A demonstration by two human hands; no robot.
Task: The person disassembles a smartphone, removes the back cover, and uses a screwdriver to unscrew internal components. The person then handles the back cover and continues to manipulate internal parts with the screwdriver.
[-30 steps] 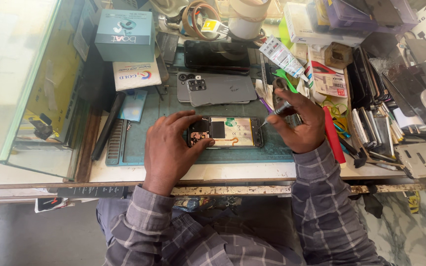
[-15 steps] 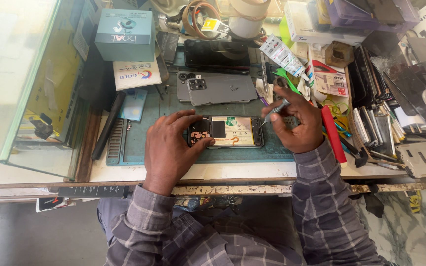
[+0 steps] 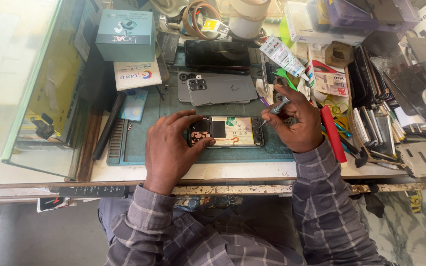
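An opened phone [image 3: 229, 131] lies face down on a teal work mat [image 3: 144, 143], its battery and circuit board exposed. My left hand [image 3: 171, 148] grips its left end, fingers wrapped over the camera end. My right hand [image 3: 297, 120] holds a small grey screwdriver [image 3: 276, 107], with the tip pointed down at the phone's right end. A grey phone back cover [image 3: 220, 89] lies on the mat just beyond the open phone, and a dark phone [image 3: 217, 53] lies behind that.
A glass case [image 3: 30, 83] stands at the left. A teal box [image 3: 125, 34] and a white booklet [image 3: 136, 75] sit at the back left. Tape rolls [image 3: 245, 19], a glue tube [image 3: 284, 55], a red tool [image 3: 334, 135] and several stacked phone parts [image 3: 380, 123] crowd the right.
My right hand has dropped from above the mat toward the phone's right end, bringing the screwdriver tip down to it. My left hand has stayed on the phone.
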